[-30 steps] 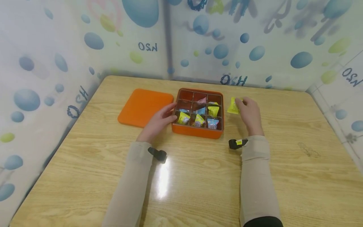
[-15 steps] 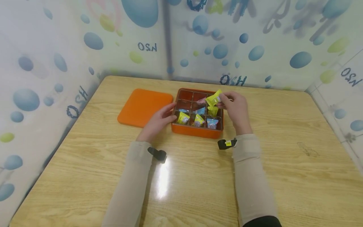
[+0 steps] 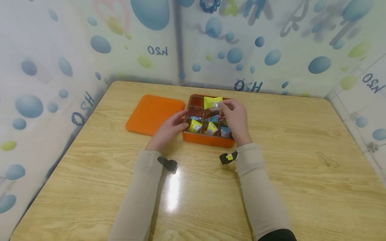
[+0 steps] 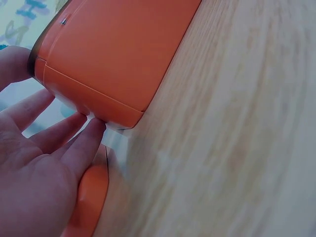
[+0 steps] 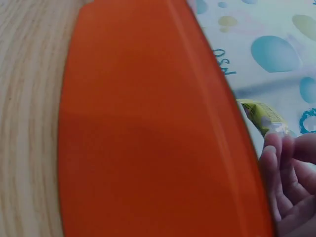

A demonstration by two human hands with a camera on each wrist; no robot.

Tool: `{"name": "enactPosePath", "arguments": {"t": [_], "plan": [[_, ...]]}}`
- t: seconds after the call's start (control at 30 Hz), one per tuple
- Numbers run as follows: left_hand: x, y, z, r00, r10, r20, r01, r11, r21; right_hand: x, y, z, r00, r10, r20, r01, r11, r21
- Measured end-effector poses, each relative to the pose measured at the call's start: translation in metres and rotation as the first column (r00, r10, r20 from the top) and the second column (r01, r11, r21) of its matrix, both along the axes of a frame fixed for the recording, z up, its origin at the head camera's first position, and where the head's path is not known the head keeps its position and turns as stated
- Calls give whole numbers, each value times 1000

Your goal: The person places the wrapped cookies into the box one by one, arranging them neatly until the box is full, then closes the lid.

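An orange box [image 3: 208, 139] with a dark divided tray holds several small wrapped candies, among them a yellow candy [image 3: 195, 125] and a blue candy [image 3: 225, 132] in the front row. My left hand [image 3: 167, 130] rests against the box's left side; in the left wrist view its fairly straight fingertips touch the wall, with the thumb at the rim. Over the back middle compartments, my right hand [image 3: 236, 120] pinches a yellow-wrapped candy [image 3: 212, 102] by its right end. That hand hides much of the box's right column. The right wrist view shows the pinched yellow wrapper [image 5: 261, 116] beyond the orange wall.
To the left of the box lies a flat orange lid [image 3: 153, 113], partly behind my left hand. Both stand on a wood-grain table [image 3: 199, 194]. A patterned wall [image 3: 211, 50] rises directly behind the table's far edge.
My right hand has carried the yellow candy leftward, from the table right of the box to above its back middle part. The left hand and the lid stay where they were.
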State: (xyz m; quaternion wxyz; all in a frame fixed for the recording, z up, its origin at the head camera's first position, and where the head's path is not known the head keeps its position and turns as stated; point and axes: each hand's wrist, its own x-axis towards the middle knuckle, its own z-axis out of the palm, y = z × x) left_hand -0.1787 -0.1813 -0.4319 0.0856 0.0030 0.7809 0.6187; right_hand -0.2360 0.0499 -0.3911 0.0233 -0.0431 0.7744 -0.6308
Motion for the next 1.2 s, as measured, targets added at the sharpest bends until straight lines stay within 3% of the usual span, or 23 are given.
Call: {"name": "enactPosePath", "arguments": {"t": [0.13, 0.37, 0.6, 0.93, 1.2], "plan": [[0, -1, -1, 1000, -1, -10, 1, 1000, 6, 0, -5, -3, 1000, 7, 10, -7, 1000, -5], [-1, -1, -1, 1000, -5, -20, 5, 1000, 8, 2, -13, -7, 999, 39, 24, -41, 996, 75], [-1, -1, -1, 1000, -11, -9, 11, 1000, 4, 1, -17, -14, 1000, 14, -10, -13, 992, 126], [10, 4, 26, 1000, -28, 12, 28, 999, 40, 0, -20, -13, 1000, -3, -6, 5, 976, 219], [11, 5, 28, 999, -33, 9, 33, 999, 7, 2, -25, -16, 998, -24, -59, 39, 960, 278]]}}
